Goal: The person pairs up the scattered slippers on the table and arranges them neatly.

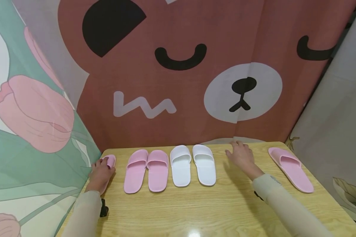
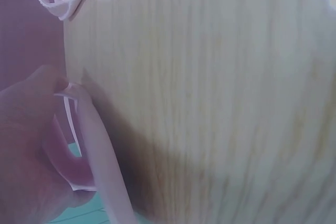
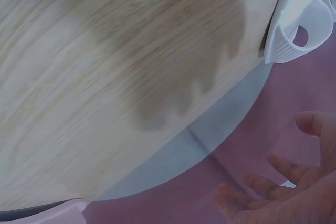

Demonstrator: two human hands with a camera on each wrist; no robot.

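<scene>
At the table's left edge my left hand [image 1: 100,174] grips a pink slipper [image 1: 111,160] by its strap. The left wrist view has that slipper [image 2: 102,156] tipped on its side, thumb and fingers about the strap, part of it hidden by the hand. My right hand [image 1: 241,157] hovers over the back of the table, fingers loosely spread and holding nothing. It is between a white slipper [image 1: 204,168] on its left and a single pink slipper [image 1: 295,172] on its right. In the right wrist view the fingers [image 3: 286,169] touch neither slipper.
A pink pair, its left slipper [image 1: 134,172] and right slipper [image 1: 158,172] side by side, lies left of centre. Another white slipper [image 1: 181,169] is beside them. A bear-print curtain [image 1: 195,128] hangs behind the wooden table [image 1: 181,210]; a floral cloth [image 1: 35,171] is at left.
</scene>
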